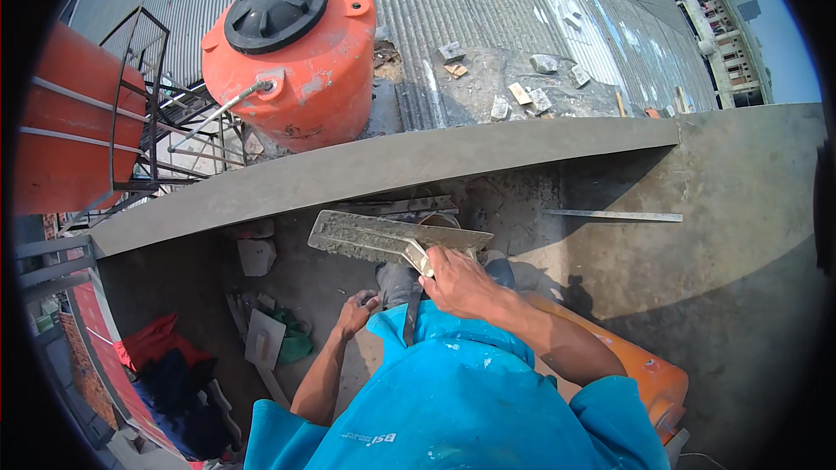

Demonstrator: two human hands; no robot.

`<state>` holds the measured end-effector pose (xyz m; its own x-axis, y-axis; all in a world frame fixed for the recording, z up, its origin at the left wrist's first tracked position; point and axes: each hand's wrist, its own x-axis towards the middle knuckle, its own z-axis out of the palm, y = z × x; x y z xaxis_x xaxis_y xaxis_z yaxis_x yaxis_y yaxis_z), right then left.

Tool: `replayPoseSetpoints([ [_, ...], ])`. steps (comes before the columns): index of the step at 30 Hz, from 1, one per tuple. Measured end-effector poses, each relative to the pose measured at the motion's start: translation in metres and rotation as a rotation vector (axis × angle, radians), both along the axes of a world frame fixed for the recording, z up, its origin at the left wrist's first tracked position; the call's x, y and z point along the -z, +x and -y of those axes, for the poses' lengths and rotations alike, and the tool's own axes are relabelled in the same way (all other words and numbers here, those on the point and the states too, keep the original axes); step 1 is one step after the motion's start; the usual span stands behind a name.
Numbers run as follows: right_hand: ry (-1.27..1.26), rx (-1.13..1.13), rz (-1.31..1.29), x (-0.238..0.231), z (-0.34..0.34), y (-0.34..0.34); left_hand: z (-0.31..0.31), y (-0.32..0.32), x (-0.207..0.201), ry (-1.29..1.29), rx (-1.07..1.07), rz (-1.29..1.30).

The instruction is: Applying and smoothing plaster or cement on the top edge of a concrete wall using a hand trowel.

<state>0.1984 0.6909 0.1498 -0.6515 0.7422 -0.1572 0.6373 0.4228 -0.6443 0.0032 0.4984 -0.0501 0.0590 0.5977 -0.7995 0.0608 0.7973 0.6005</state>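
My right hand [461, 280] grips the pale handle of a long plastering trowel [370, 233] in front of my waist. Wet grey mortar coats the trowel's blade, which lies crosswise just short of the low wall. My left hand [357, 310] hangs by my left hip, its fingers loosely bent and holding nothing that I can see. Beyond the trowel runs the smooth grey top of the parapet wall [392, 161]. A round container [440, 221] shows only its rim behind the blade.
A large orange water tank [300, 78] with a black lid stands beyond the wall, beside a metal frame [152, 113]. An orange cylinder [649, 370] lies at my right. A straight bar [614, 215] and a white board [265, 338] are nearby. Dark cloth [178, 400] hangs at lower left.
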Motion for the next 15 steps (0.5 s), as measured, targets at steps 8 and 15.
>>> replayPoseSetpoints([
  [8,0.36,-0.34,0.3,0.075,-0.078,0.07,0.034,0.059,0.031,-0.007,-0.366,-0.188],
  [15,0.431,-0.415,0.337,0.113,-0.128,0.084,-0.009,0.129,0.026,0.014,-0.563,-0.353],
])
